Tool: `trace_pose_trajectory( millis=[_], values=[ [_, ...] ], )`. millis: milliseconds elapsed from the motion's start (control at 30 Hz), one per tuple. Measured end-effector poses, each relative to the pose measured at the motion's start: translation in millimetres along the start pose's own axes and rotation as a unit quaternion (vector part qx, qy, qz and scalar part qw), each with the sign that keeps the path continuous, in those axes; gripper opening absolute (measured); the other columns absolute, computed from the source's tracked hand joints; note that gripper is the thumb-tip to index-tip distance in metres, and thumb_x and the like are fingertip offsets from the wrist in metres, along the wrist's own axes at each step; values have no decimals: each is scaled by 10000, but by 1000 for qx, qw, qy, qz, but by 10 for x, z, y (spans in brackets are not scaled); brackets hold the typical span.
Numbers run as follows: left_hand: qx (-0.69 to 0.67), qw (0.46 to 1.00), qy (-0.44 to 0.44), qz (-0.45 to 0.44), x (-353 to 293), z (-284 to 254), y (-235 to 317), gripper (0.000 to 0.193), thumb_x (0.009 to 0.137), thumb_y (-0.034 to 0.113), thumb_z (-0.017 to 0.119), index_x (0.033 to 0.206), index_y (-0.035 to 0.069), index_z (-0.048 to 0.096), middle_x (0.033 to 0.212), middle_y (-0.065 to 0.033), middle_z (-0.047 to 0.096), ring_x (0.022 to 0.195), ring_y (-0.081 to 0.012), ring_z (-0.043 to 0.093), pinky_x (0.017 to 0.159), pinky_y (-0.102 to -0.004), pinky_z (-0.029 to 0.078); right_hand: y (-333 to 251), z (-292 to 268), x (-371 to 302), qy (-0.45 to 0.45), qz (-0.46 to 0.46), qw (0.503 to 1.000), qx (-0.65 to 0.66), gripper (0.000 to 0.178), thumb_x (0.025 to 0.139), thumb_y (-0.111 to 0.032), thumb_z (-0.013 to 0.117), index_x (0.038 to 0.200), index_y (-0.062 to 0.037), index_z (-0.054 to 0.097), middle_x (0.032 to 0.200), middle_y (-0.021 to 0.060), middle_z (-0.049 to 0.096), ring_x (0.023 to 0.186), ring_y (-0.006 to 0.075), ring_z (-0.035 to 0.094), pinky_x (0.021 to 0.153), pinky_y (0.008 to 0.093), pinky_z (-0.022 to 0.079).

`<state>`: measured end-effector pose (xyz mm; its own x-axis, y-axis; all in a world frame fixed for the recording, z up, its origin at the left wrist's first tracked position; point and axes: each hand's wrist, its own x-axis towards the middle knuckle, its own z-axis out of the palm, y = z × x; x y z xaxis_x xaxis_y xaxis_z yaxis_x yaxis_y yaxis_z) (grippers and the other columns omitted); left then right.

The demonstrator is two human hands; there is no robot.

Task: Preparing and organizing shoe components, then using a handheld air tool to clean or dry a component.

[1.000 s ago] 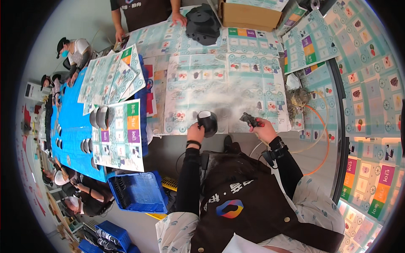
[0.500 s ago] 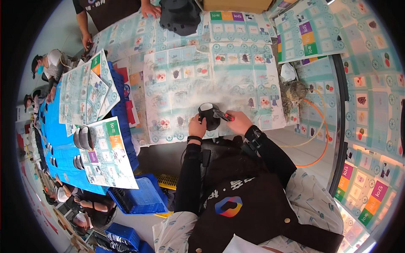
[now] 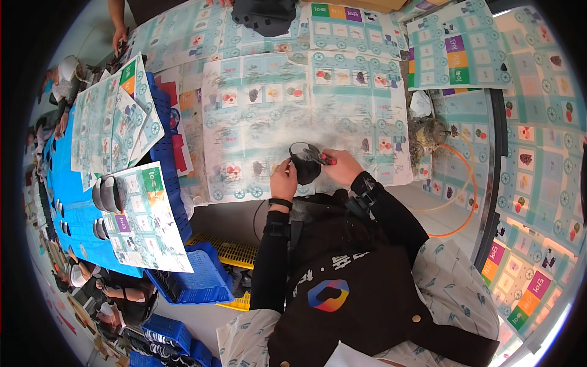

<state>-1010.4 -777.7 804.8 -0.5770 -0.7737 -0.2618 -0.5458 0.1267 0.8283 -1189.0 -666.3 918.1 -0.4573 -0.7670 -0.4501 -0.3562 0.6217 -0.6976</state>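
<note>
Over the near edge of the paper-covered worktable, my left hand (image 3: 284,180) grips the left side of a black, cup-like piece (image 3: 307,173) with a pale grey patch near its top. My right hand (image 3: 343,167) is closed around a small red-handled tool (image 3: 327,159). Its dark working end lies against the upper right of the black piece; whether it is snips or pliers I cannot make out. Dark dust and streaks mark the printed sheet (image 3: 257,137) beneath. Both wrists wear black bands.
Stacked dark curved pieces (image 3: 107,194) stand on a printed board to the left, beside a blue table (image 3: 79,159). A blue crate (image 3: 194,278) sits low at left. An orange hose (image 3: 468,211) curves on the right. A black bundle (image 3: 264,15) lies at the far edge.
The black piece has tilted in my hands, showing more of its pale patch. The tool has shifted slightly up and toward the piece. My view has moved a little.
</note>
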Motion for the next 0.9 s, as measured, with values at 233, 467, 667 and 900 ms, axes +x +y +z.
trace_pose_trajectory(
  millis=[233,467,667,900],
  values=[
    [-23,999,-11,25,-2,1,-31,320,972,221,615,1216,29,692,955,-166,719,777,-281,717,711,-389,560,115,-106,-92,15,54,997,-49,282,829,-162,583,1067,-48,681,978,248,684,971,470,621,812,504,500],
    [-39,998,-9,39,-40,24,20,323,966,223,624,1209,21,690,930,-158,702,769,-297,696,698,-414,550,96,-99,-285,21,31,999,-9,227,823,-160,581,995,-37,665,925,255,669,925,480,611,776,525,482],
    [-24,999,-13,41,-32,16,22,331,959,226,631,1215,28,695,951,-172,730,821,-278,731,737,-374,567,161,-126,-394,43,59,997,-39,231,812,-164,599,989,-34,671,928,261,669,928,477,616,794,528,480],
    [-28,999,6,41,23,7,-43,324,957,221,626,1210,32,698,964,-175,734,832,-288,730,747,-383,565,98,-46,-459,-12,30,999,-26,288,810,-157,642,1064,-24,672,923,241,679,881,437,628,787,455,498]
  ],
)
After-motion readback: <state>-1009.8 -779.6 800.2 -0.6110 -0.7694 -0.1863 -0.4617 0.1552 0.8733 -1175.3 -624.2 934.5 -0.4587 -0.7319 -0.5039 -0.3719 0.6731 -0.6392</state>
